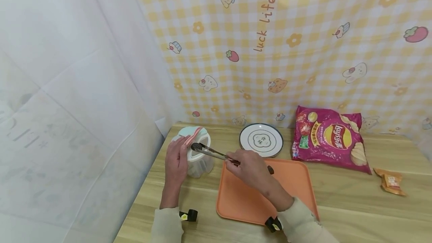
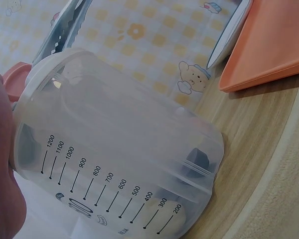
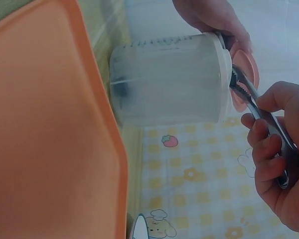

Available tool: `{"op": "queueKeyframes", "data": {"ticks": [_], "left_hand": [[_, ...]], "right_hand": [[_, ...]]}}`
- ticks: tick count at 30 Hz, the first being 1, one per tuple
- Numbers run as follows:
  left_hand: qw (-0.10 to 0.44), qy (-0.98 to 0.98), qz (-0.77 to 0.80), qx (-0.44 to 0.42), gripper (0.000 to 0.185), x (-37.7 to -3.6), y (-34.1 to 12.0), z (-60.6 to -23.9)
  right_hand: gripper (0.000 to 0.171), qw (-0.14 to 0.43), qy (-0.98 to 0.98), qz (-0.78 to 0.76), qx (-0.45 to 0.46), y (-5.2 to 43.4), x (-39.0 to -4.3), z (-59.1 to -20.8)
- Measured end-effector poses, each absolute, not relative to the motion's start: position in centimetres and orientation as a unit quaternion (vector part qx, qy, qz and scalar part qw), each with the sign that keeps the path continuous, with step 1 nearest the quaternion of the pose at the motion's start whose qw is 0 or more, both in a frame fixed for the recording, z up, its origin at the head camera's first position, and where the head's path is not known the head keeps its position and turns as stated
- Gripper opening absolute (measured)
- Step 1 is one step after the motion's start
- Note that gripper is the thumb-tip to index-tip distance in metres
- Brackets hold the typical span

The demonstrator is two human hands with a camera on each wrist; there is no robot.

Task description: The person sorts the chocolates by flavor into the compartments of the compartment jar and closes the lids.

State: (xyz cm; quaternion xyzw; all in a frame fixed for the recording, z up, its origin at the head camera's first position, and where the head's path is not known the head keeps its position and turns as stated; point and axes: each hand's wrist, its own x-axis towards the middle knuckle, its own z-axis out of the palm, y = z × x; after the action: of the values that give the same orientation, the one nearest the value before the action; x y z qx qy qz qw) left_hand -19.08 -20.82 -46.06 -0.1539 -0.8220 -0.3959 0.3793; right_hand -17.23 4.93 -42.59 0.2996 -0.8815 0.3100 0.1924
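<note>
A clear plastic measuring canister (image 1: pixel 200 167) with a white rim stands at the left of the table. Its raised lid flap (image 1: pixel 193 137), pale blue with a pink edge, is held by my left hand (image 1: pixel 177 158). My right hand (image 1: pixel 251 170) grips metal tongs (image 1: pixel 216 153), their dark tips right at the canister's opening. Through the wall, a dark piece (image 2: pixel 197 160) and a pale rounded piece (image 2: pixel 167 216) show near the bottom. Printed volume marks run up the side in the left wrist view. The right palm hides part of the tongs' handles.
An orange tray (image 1: pixel 243 201) lies below my right arm. Behind it is a white plate (image 1: pixel 248 141) with a dark rim. A purple chip bag (image 1: pixel 324 140) lies to the right, beside a small orange packet (image 1: pixel 391 181). A patterned cloth (image 1: pixel 263 66) hangs behind the table.
</note>
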Motion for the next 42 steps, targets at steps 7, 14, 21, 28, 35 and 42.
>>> {"op": "queueKeyframes", "data": {"ticks": [7, 14, 21, 28, 35, 42], "left_hand": [[0.369, -0.828, -0.394, -0.152, 0.032, -18.87, -20.84, -45.88], [0.371, -0.827, -0.395, -0.153, 0.033, -18.95, -20.88, -45.95], [0.369, -0.828, -0.395, -0.148, 0.033, -18.99, -20.87, -46.06], [0.362, -0.833, -0.396, -0.139, 0.033, -18.95, -20.81, -46.06], [0.364, -0.832, -0.395, -0.14, 0.033, -18.92, -20.75, -46.0], [0.367, -0.831, -0.395, -0.14, 0.033, -18.86, -20.79, -45.99]], "right_hand": [[0.018, 0.171, -0.888, 0.321, 0.28, 4.81, -17.22, -42.59], [0.017, 0.155, -0.894, 0.322, 0.271, 4.8, -17.36, -42.63], [0.012, 0.162, -0.894, 0.313, 0.276, 4.82, -17.34, -42.62], [0.014, 0.161, -0.896, 0.31, 0.276, 4.83, -17.26, -42.49], [0.013, 0.16, -0.898, 0.309, 0.271, 4.84, -17.24, -42.43], [0.01, 0.172, -0.894, 0.307, 0.278, 4.87, -17.26, -42.43]]}}
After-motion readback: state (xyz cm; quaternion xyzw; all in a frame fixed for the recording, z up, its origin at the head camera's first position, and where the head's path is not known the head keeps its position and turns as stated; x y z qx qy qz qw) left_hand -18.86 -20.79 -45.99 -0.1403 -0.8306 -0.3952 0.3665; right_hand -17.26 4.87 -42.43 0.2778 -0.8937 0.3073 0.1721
